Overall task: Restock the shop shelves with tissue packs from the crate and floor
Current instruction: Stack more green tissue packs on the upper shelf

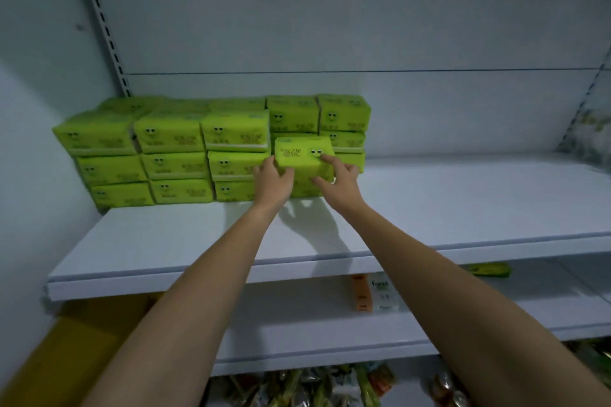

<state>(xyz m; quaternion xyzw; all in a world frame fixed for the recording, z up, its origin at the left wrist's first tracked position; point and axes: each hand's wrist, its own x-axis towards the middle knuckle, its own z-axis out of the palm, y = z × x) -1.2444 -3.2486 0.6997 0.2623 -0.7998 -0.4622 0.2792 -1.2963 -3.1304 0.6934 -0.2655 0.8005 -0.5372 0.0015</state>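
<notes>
A green tissue pack (pixel 302 155) with a smiley face is held between both hands against the stack of green tissue packs (pixel 172 155) on the white upper shelf (pixel 463 201). My left hand (pixel 271 180) grips its left end. At its right end my right hand (pixel 340 180) holds it, one finger lying along its front. The pack sits on top of another pack in the fourth column from the left, with its print turned upside down. Behind it stands a taller column of packs (pixel 344 116).
The shelf stretches bare to the right of the stack. On the lower shelf (pixel 297 334) stand an orange and white pack (pixel 373 291) and a green pack (pixel 489 269). Wrapped goods (pixel 297 387) lie below. Something yellow (pixel 76 350) sits at the lower left.
</notes>
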